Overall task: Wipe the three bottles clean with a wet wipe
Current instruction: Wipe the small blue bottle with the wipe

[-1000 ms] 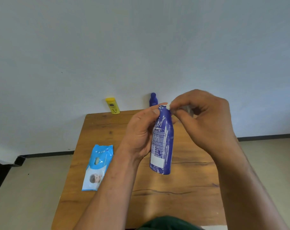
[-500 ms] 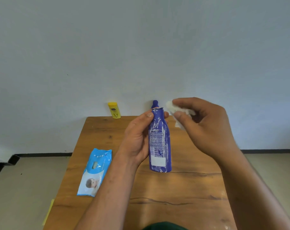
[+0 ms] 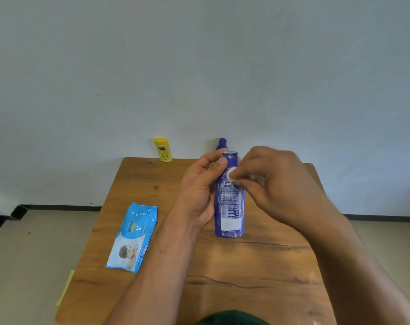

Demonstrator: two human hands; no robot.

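From my remote seat, I see the left hand (image 3: 199, 191) curled around the tall blue bottle (image 3: 229, 202), thumb pressed near its cap and fingers wrapped behind its far side, holding it upright above the wooden bench (image 3: 246, 273). The right hand (image 3: 279, 186) is closed in a pinch on a small white wet wipe (image 3: 232, 175), pressing it against the bottle's upper shoulder just above the printed label; the hand is slightly blurred. Both forearms reach in from the lower edge, the left rising steeply, the right angling in from the lower right. The bottle is glossy plastic, narrow at the neck, with white text and a pale panel low on its side. Left of the hands a light-blue soft wipe pack (image 3: 133, 238) lies flat on the bench. At the bench's far edge, against the pale wall, stand a yellow bottle (image 3: 163, 150) and a small dark-blue bottle (image 3: 222, 144), the latter partly hidden behind the held one.
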